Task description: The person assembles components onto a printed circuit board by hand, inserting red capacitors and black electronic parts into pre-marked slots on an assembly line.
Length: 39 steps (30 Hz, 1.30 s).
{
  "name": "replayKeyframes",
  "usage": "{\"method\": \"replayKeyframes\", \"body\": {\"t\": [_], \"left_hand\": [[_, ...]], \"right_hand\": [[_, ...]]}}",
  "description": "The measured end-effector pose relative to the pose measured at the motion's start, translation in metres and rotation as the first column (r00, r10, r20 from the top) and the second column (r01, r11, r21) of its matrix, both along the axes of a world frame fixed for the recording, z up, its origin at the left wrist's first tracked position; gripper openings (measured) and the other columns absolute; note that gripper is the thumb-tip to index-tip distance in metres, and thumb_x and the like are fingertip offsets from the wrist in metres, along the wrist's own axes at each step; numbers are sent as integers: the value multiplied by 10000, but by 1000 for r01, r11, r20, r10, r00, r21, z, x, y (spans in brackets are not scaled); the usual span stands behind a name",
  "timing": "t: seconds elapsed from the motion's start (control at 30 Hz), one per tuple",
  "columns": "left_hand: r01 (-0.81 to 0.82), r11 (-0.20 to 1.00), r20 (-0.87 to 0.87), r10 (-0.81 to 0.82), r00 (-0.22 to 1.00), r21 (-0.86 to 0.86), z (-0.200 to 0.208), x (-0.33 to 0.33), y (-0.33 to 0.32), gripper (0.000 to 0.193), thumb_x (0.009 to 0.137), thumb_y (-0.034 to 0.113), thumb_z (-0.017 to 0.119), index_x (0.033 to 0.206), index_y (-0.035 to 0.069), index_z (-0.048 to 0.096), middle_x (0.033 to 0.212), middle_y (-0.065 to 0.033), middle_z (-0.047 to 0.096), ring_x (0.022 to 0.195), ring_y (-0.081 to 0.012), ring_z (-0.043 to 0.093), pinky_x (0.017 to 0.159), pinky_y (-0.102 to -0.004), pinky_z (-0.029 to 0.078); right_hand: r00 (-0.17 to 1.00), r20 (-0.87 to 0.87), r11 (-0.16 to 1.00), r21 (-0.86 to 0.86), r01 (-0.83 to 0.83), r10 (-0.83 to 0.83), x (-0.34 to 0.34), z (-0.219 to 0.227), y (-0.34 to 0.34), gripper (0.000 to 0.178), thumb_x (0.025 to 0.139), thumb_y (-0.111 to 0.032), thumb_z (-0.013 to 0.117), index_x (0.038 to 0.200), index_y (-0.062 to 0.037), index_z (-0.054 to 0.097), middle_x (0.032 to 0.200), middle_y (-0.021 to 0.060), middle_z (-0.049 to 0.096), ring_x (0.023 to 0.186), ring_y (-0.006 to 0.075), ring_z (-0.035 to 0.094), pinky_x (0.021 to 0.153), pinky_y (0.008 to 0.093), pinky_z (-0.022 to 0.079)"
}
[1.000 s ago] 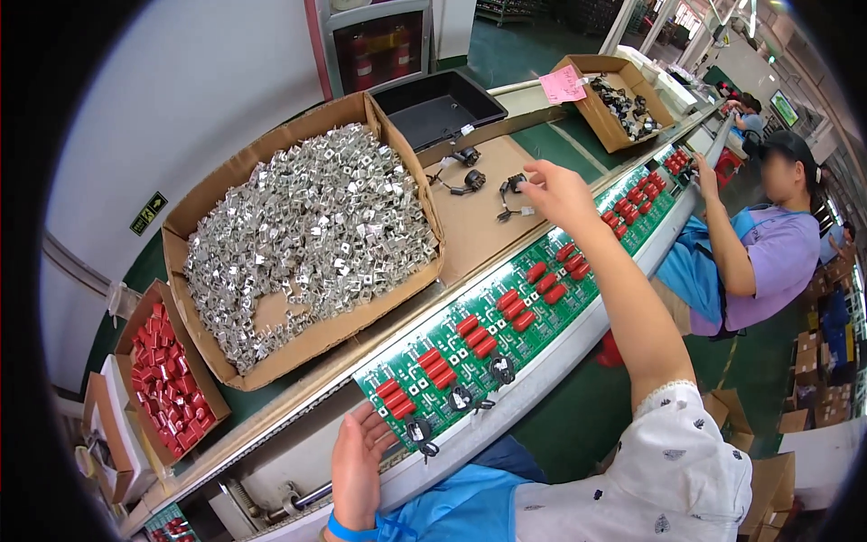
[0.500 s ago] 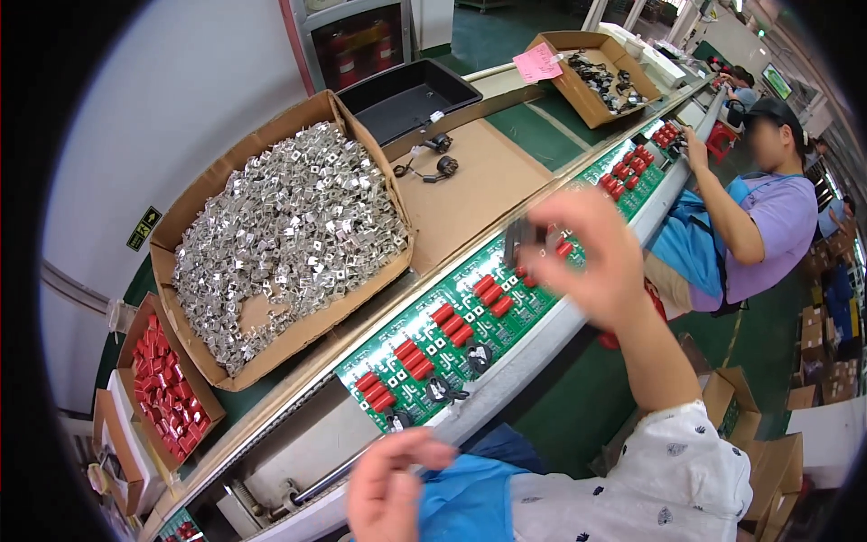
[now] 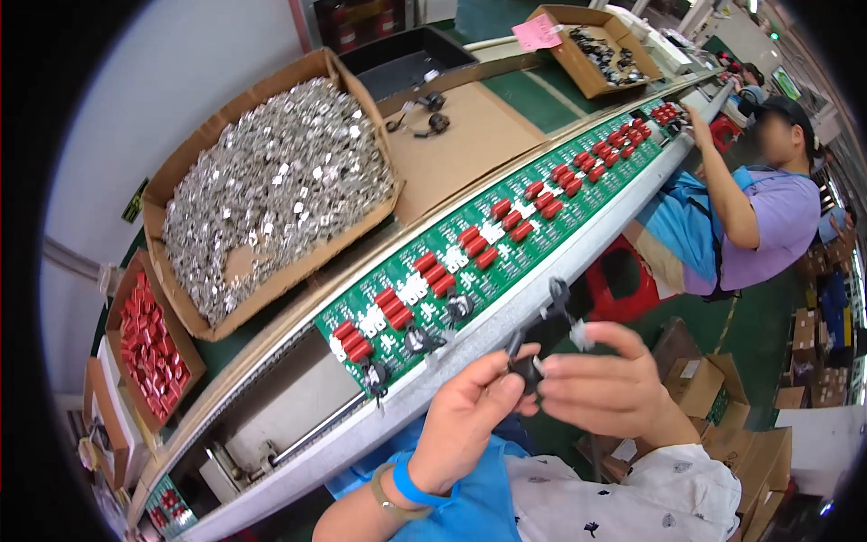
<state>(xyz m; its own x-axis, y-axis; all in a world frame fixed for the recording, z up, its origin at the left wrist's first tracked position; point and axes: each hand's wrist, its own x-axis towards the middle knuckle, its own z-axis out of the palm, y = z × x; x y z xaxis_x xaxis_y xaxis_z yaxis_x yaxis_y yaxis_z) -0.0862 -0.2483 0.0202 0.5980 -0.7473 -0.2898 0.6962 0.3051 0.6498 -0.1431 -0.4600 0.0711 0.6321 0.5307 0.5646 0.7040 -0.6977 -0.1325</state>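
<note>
Grasping the black corded component [image 3: 526, 371] between the fingers of both hands, I hold it over the near rail [image 3: 488, 323]; my left hand [image 3: 462, 417] pinches it from the left and my right hand [image 3: 612, 390] closes on it from the right. Its blurred cord loops off to the far right, with a white connector [image 3: 580, 337] just beside my right fingers.

At far left, a large cardboard box [image 3: 358, 96] holds a heap of silvery metal brackets [image 3: 280, 181]. Left of it and nearer me, a smaller carton [image 3: 192, 361] holds red block-shaped parts [image 3: 149, 348]. Beyond the brackets stands a black plastic tray [image 3: 406, 63]. At far right, a cardboard carton [image 3: 580, 69] bearing a pink paper [image 3: 537, 33] holds more dark corded pieces [image 3: 607, 59]; two others [image 3: 435, 124] lie on a cardboard sheet [image 3: 479, 144].

Just beyond my hands, green circuit boards [image 3: 488, 280] carry red cylinders [image 3: 393, 307], and three black corded components [image 3: 459, 305] sit along their near left edge.
</note>
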Motion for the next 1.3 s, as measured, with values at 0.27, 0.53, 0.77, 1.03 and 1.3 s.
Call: {"method": "replayKeyframes", "body": {"t": [0.27,0.53,0.77,1.03,1.3], "left_hand": [[-36,997,107,43,993,-69,-10,0,-8,408,1016,30,610,1409,-44,531,1215,-69,596,1059,-129,652,957,-289,554],[-8,975,608,-133,783,223,-18,-5,-7,358,971,22,664,1309,-65,589,1157,-84,617,884,-141,662,820,-266,574],[98,967,444,-195,875,233,-4,-3,11,356,1032,123,608,1369,7,598,1157,-85,666,976,-160,653,896,-317,560],[33,984,430,-107,896,177,-2,-8,7,341,1040,142,604,1337,-27,604,1141,-93,672,951,-161,666,841,-298,570],[-86,993,394,48,918,79,-1,-8,-5,323,972,-20,627,1292,-56,597,1175,-134,630,982,-193,686,862,-304,575]], "right_hand": [[749,-635,440,737,513,189,-5,-58,2,567,813,-163,801,1304,17,580,1182,119,679,993,175,623,837,323,491],[744,-657,684,599,417,122,2,-33,-5,284,774,-92,862,1034,-21,772,1001,141,741,964,279,694,859,378,543],[718,-562,369,822,433,411,-2,-39,3,254,900,-128,733,1133,-33,701,992,58,683,913,157,656,790,298,523],[708,-661,721,615,320,249,-15,-26,-19,319,905,-115,723,1223,-86,730,1143,109,669,997,226,655,838,330,522],[799,-542,486,789,376,260,-20,-40,-14,265,950,-96,706,1204,-26,734,1014,98,715,1004,216,670,895,322,526]]}}
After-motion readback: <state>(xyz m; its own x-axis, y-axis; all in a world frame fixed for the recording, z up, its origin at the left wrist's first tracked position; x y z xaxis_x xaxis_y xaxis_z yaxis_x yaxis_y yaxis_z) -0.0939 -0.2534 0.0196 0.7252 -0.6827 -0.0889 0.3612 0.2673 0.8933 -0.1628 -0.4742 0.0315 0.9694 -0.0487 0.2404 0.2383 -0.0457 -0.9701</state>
